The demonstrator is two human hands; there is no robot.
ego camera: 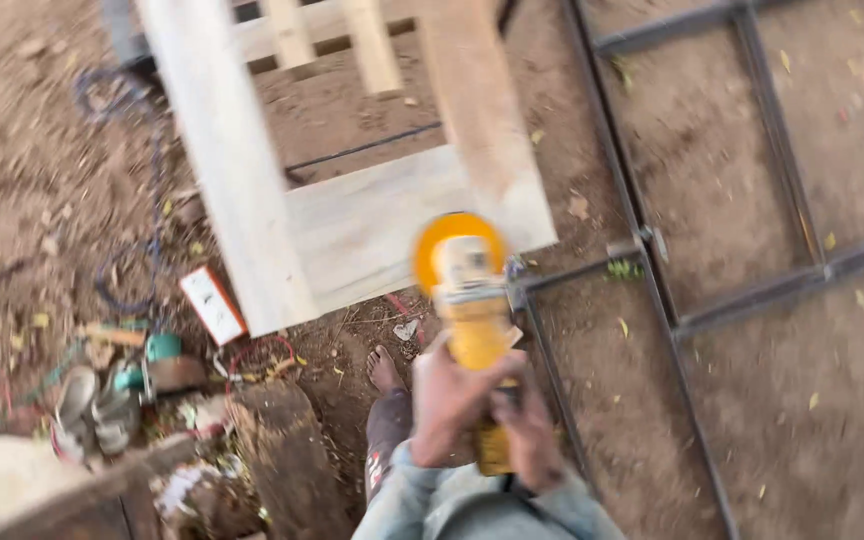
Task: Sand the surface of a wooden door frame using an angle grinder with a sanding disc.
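Note:
I hold a yellow angle grinder (pixel 464 285) out in front of me with both hands. My left hand (pixel 447 400) wraps the front of its body. My right hand (pixel 527 435) grips the rear of the body, close to my chest. The grinder's round orange guard points away from me, toward the near corner of a pale wooden frame (pixel 352 235) lying on the dirt. The picture is blurred by motion, so I cannot tell whether the disc touches the wood. My bare foot (pixel 384 368) stands on the soil below.
A dark metal bar frame (pixel 652 290) lies on the dirt to the right. A white extension socket (pixel 214 305) with a blue cable (pixel 152 170) sits left of the wood. Tools and scraps (pixel 122 395) clutter the lower left beside a wooden block (pixel 277 440).

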